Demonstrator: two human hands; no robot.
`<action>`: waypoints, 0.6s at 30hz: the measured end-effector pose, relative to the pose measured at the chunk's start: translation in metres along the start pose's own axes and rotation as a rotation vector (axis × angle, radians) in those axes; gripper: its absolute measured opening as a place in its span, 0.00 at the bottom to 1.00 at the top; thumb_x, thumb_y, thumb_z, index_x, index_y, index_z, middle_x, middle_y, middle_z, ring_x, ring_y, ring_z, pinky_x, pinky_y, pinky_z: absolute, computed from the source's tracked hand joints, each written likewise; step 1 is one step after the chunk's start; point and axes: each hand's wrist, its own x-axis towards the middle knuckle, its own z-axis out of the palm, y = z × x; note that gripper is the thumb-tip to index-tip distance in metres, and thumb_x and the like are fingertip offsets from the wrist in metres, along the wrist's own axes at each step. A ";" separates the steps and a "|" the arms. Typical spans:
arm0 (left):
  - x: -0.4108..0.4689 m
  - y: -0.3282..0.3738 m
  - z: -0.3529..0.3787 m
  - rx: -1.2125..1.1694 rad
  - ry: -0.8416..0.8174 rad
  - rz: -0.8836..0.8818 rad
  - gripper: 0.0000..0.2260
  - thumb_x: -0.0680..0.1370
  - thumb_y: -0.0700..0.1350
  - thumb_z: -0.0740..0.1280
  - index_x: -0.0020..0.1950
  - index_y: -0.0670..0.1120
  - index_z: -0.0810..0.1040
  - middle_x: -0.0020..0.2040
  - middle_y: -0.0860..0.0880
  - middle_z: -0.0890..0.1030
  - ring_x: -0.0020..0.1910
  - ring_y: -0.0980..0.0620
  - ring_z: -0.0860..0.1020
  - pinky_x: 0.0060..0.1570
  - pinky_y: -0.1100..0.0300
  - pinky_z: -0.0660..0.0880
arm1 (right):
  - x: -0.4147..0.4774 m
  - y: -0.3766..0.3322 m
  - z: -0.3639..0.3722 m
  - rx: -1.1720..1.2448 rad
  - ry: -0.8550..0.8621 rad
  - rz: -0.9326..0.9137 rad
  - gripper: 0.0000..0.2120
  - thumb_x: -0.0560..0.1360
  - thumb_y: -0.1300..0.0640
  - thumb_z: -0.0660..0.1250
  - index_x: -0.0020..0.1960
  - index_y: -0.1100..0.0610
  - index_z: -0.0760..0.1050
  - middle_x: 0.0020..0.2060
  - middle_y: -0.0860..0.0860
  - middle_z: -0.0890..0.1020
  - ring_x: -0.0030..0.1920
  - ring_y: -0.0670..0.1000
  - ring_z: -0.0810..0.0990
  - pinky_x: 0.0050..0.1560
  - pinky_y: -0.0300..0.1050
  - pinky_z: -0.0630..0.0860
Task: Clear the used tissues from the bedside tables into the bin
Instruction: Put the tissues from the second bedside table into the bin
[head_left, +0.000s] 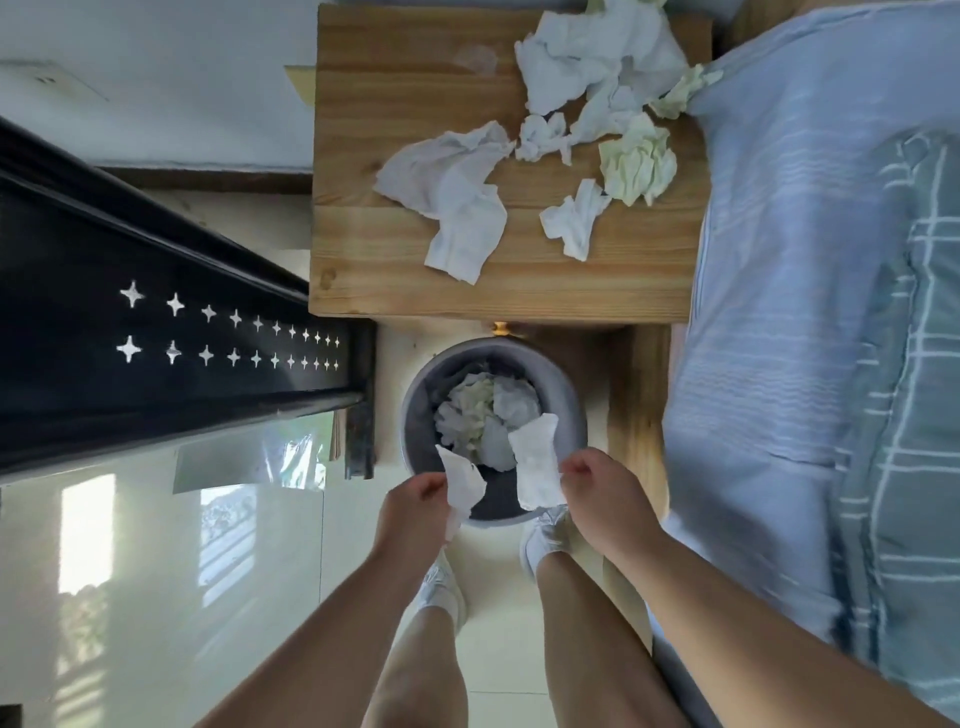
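We see a counter (363, 104) of pale, knotty wood with a matt finish. On it lie tissues (457, 197) of crumpled soft paper. The grey bin (571, 400) looks matt, the floor tiles (156, 571) glossy and mirror-like, the bedding (805, 260) woven cloth.

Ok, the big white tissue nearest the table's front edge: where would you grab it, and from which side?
Probably pinch the big white tissue at its crumpled middle, where raised folds offer something to close on. Come from above, over the front edge of the bedside table: that side faces the person and no other tissue lies in the way.
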 end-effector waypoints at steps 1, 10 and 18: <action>0.005 -0.004 0.002 -0.007 -0.008 -0.017 0.11 0.82 0.38 0.66 0.54 0.47 0.87 0.45 0.43 0.87 0.40 0.47 0.80 0.39 0.54 0.77 | 0.004 0.005 0.004 0.002 -0.018 0.014 0.09 0.82 0.55 0.60 0.54 0.51 0.79 0.48 0.47 0.85 0.45 0.47 0.80 0.41 0.39 0.75; 0.028 0.002 0.012 -0.146 -0.051 -0.088 0.14 0.86 0.40 0.63 0.70 0.49 0.77 0.61 0.45 0.83 0.45 0.47 0.85 0.42 0.54 0.81 | 0.016 0.007 0.006 0.104 -0.025 0.046 0.07 0.79 0.57 0.59 0.53 0.50 0.75 0.43 0.46 0.80 0.38 0.47 0.79 0.35 0.38 0.69; -0.008 0.076 -0.005 0.045 0.047 0.312 0.08 0.85 0.49 0.65 0.54 0.63 0.82 0.53 0.54 0.86 0.50 0.51 0.86 0.57 0.43 0.84 | 0.005 -0.054 -0.059 0.168 0.109 -0.164 0.08 0.78 0.54 0.64 0.54 0.45 0.80 0.46 0.44 0.85 0.49 0.47 0.84 0.46 0.42 0.75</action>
